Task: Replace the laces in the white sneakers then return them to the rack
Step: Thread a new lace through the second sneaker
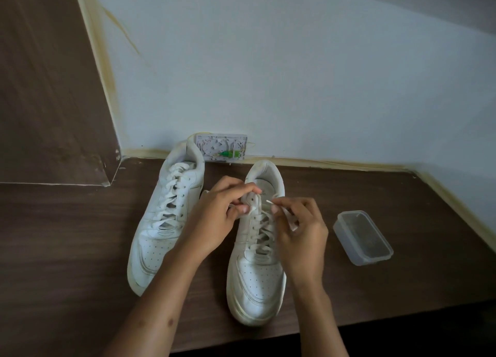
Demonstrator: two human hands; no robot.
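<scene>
Two sneakers (212,228) side by side – container (363,238) right, on floor (67,236).

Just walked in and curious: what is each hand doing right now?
Left hand: fingers pinch the right sneaker at its top eyelets.
Right hand: fingers pinch the white lace near its tip.

two white sneakers stand side by side, toes toward the viewer: the left sneaker (163,222) fully laced, the right sneaker (257,262) with its white lace (261,232) untied at the top eyelets.
</scene>
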